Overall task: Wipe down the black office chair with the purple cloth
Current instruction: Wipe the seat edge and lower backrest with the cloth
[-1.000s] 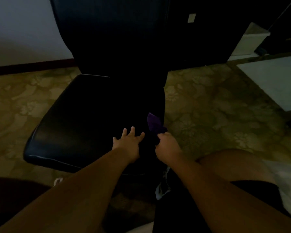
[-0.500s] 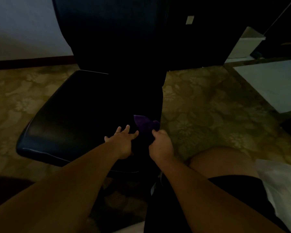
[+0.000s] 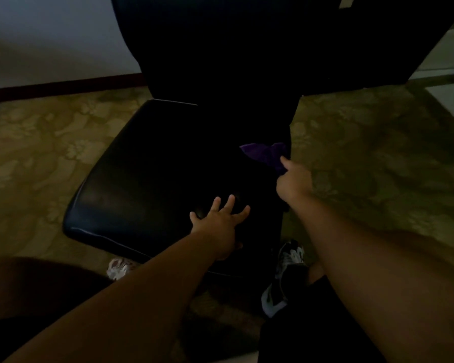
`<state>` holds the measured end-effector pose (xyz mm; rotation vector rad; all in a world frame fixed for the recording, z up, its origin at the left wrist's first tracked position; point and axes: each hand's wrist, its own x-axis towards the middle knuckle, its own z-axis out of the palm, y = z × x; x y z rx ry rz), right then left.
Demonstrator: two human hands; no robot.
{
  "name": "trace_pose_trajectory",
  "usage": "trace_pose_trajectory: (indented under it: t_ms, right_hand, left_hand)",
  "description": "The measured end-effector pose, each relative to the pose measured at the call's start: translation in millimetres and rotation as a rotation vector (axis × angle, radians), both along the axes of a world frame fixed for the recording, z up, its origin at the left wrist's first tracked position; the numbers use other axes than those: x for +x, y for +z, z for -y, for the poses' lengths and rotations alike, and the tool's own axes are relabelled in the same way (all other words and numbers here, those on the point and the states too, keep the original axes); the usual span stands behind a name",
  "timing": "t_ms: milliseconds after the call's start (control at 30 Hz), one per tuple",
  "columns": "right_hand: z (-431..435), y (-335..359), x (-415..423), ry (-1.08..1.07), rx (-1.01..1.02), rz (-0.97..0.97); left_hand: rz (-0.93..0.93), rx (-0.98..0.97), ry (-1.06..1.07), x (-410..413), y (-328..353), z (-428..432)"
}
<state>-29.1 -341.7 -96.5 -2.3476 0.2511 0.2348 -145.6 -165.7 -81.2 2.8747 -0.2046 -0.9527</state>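
The black office chair [image 3: 147, 174] fills the middle of the dim view, its glossy seat toward me and its tall backrest rising behind. A purple cloth [image 3: 266, 154] lies bunched on the seat's right side near the backrest. My right hand [image 3: 294, 183] grips the cloth's near end, with one finger pointing along it. My left hand [image 3: 222, 226] rests flat on the seat's front right part, fingers spread, holding nothing.
Patterned greenish carpet [image 3: 364, 153] surrounds the chair. A pale wall with a dark skirting board [image 3: 63, 86] runs at the back left. Dark furniture stands behind the chair at the right. My shoes [image 3: 288, 260] are under the seat's front edge.
My right hand has pushed the purple cloth farther away along the seat's right side. My left hand stays flat on the seat, now nearer than the right. The view has shifted closer.
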Motion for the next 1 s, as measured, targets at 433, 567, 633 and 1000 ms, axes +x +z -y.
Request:
trace_pose_trajectory:
  t_ms: [433, 567, 633, 1000]
  right_hand:
    - [33.4, 1.2, -104.9, -0.049, 0.216, -0.077]
    - [44.0, 7.5, -111.5, -0.112, 0.204, -0.139]
    - [43.6, 9.3, -111.7, -0.178, 0.212, -0.14]
    - [-2.4, -5.7, -167.2, -0.511, 0.365, -0.122]
  left_hand:
    - [0.067, 0.12, 0.193, 14.1, 13.2, 60.9]
    - [0.15, 0.028, 0.188, 3.2, 11.8, 50.6]
    - [0.192, -0.032, 0.141, -7.3, 4.6, 16.8]
    - [0.249, 0.049, 0.117, -31.8, -13.1, -68.2]
